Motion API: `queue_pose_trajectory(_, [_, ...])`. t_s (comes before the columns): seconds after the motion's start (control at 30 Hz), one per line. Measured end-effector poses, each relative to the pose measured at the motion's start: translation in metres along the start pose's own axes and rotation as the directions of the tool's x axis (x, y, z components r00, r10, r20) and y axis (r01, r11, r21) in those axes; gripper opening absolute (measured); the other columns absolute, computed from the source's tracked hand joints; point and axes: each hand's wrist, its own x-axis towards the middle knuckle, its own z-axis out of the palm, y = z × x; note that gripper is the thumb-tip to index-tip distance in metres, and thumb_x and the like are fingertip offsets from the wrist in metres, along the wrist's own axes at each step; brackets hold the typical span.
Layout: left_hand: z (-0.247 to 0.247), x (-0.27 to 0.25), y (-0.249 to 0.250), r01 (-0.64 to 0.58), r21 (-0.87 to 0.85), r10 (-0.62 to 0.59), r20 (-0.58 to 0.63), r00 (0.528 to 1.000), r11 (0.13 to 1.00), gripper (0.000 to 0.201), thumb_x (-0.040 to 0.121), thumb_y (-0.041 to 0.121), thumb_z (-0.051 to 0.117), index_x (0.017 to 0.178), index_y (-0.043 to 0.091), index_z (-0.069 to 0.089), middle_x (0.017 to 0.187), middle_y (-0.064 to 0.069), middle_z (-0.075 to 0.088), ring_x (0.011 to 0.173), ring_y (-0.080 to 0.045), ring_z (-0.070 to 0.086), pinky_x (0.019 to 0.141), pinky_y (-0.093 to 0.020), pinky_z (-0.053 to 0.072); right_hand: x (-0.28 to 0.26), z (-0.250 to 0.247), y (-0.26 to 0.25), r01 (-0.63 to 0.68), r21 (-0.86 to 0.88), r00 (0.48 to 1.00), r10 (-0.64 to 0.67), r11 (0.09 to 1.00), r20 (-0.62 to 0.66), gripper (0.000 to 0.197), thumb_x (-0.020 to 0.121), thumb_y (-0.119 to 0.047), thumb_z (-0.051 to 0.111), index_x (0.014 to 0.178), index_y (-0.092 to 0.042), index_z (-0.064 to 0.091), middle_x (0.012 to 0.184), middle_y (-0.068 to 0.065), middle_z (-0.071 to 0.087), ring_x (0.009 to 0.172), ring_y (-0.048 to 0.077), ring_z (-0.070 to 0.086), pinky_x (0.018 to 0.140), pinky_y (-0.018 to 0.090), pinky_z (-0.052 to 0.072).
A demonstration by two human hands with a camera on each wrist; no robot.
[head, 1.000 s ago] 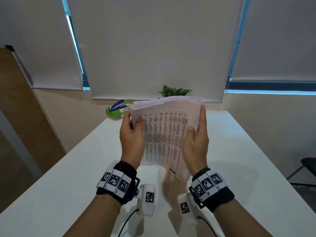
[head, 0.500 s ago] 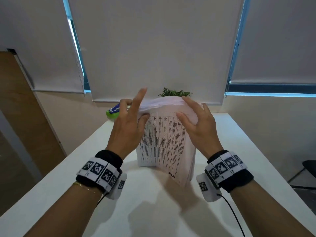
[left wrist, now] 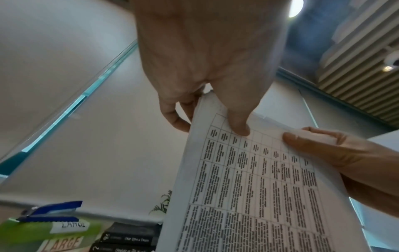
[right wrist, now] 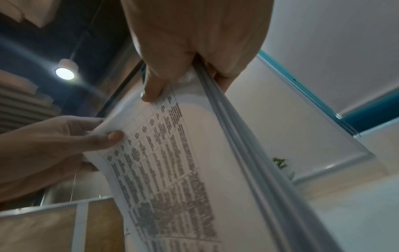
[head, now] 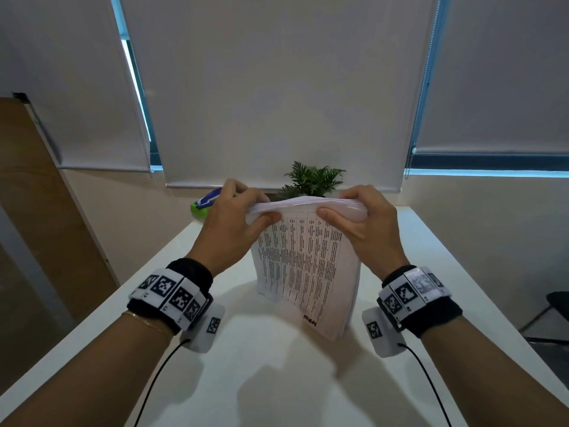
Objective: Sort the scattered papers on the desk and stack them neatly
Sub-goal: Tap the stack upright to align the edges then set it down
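A thick stack of printed papers (head: 304, 266) stands on edge on the white desk (head: 277, 380), its front sheet covered in a table of text. My left hand (head: 243, 211) pinches the stack's top left corner, thumb on the front sheet, fingers behind. My right hand (head: 354, 211) pinches the top right corner the same way. The left wrist view shows the papers (left wrist: 254, 187) with my left hand (left wrist: 215, 117) gripping the upper edge. Seen from the right wrist, the papers (right wrist: 183, 170) hang from my right hand (right wrist: 179, 80). The stack's lower edge rests on the desk.
A green box with a blue stapler (head: 204, 204) on top sits at the desk's far left corner. A small potted plant (head: 312, 180) stands behind the papers by the window blinds. Dark books (left wrist: 127, 238) lie near the box. A chair (head: 551, 309) stands at the right.
Both hands shifted from the stack's sides to its top edge and now pinch the top corners. The stack came down from mid-air and now stands upright on the desk.
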Motion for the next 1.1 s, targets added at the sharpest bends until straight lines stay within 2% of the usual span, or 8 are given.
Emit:
queue_pose_trajectory(0.1, [0.007,0.007,0.001,-0.035,-0.043,0.035,-0.015,0.999,0.998,0.022,0.090,0.038,0.080,0.082,0.030,0.062,0.083,0.013,0.057,0.074,-0.003,0.052,0.064,-0.022,0.037,-0.002,0.003,0.001,-0.092,0.197,0.996,0.092,0.976,0.005,0.027,0.084,-0.028,0.085,0.093,-0.014,0.064,0.090,0.000,0.071,0.079,0.013,0.074,0.062,0.030,0.064])
queue_pose_trajectory(0.23, [0.001,0.014,0.015,0.054,-0.363,-0.099,-0.105,0.989,0.930,0.027,0.086,0.031,0.086,0.098,0.016,0.067,0.092,0.003,0.071,0.079,-0.012,0.070,0.064,-0.027,0.058,0.007,0.001,-0.008,-0.013,0.235,0.996,0.032,0.972,-0.081,0.027,0.086,-0.024,0.084,0.095,-0.009,0.063,0.093,0.003,0.071,0.080,0.016,0.077,0.058,0.031,0.064])
queue_pose_trajectory(0.37, [-0.007,0.007,0.007,0.291,-0.717,-0.218,0.196,0.956,0.633,0.063,0.076,0.022,0.088,0.131,0.004,0.061,0.117,-0.011,0.076,0.105,-0.026,0.077,0.092,-0.052,0.063,0.018,-0.007,-0.024,0.044,0.319,0.995,-0.014,0.947,-0.095,0.026,0.083,-0.019,0.087,0.094,-0.009,0.065,0.091,0.002,0.072,0.079,0.018,0.077,0.058,0.027,0.063])
queue_pose_trajectory(0.43, [-0.002,-0.001,-0.001,0.349,-0.729,-0.163,0.316,0.935,0.589,0.054,0.082,0.014,0.083,0.132,0.002,0.066,0.124,-0.015,0.076,0.116,-0.034,0.073,0.103,-0.061,0.055,0.020,-0.007,-0.030,0.034,0.349,0.995,-0.001,0.936,-0.096,0.027,0.081,-0.016,0.088,0.092,-0.009,0.066,0.087,-0.001,0.071,0.075,0.013,0.076,0.057,0.023,0.061])
queue_pose_trajectory(0.53, [0.007,-0.010,-0.003,0.314,-0.734,-0.217,0.227,0.949,0.602,0.042,0.087,0.007,0.080,0.127,0.004,0.070,0.121,-0.012,0.078,0.114,-0.031,0.075,0.101,-0.057,0.057,0.018,-0.005,-0.032,-0.053,0.445,0.990,0.104,0.894,-0.092,0.036,0.076,-0.012,0.091,0.100,-0.007,0.065,0.090,0.001,0.071,0.076,0.014,0.077,0.059,0.029,0.063])
queue_pose_trajectory(0.7, [0.014,-0.020,0.003,0.286,-0.745,-0.343,0.082,0.936,0.603,0.027,0.089,0.010,0.080,0.116,0.005,0.074,0.107,-0.007,0.082,0.099,-0.024,0.080,0.086,-0.044,0.065,-0.004,0.002,-0.006,-0.420,0.561,0.905,0.283,0.714,0.317,0.057,0.080,-0.005,0.086,0.131,-0.010,0.060,0.118,0.012,0.075,0.105,0.032,0.076,0.087,0.056,0.062])
queue_pose_trajectory(0.93, [0.039,-0.026,0.019,0.216,-0.762,-0.444,-0.103,0.890,0.610,0.019,0.089,0.012,0.083,0.106,0.015,0.076,0.094,0.005,0.083,0.084,-0.010,0.080,0.064,-0.019,0.061,-0.037,0.044,-0.007,-0.317,0.377,0.942,0.334,0.870,0.023,0.012,0.095,-0.022,0.074,0.107,-0.025,0.072,0.098,-0.007,0.078,0.087,0.006,0.075,0.068,0.020,0.061])
queue_pose_trajectory(1.1, [0.050,-0.040,0.003,0.371,-0.692,-0.490,0.028,0.871,0.619,0.033,0.087,0.017,0.086,0.118,0.019,0.074,0.103,0.006,0.082,0.093,-0.011,0.079,0.084,-0.042,0.066,-0.058,0.051,0.004,-0.391,0.360,0.909,0.418,0.847,0.003,0.019,0.090,-0.022,0.080,0.103,-0.030,0.069,0.095,-0.009,0.078,0.087,0.005,0.076,0.069,0.022,0.062])
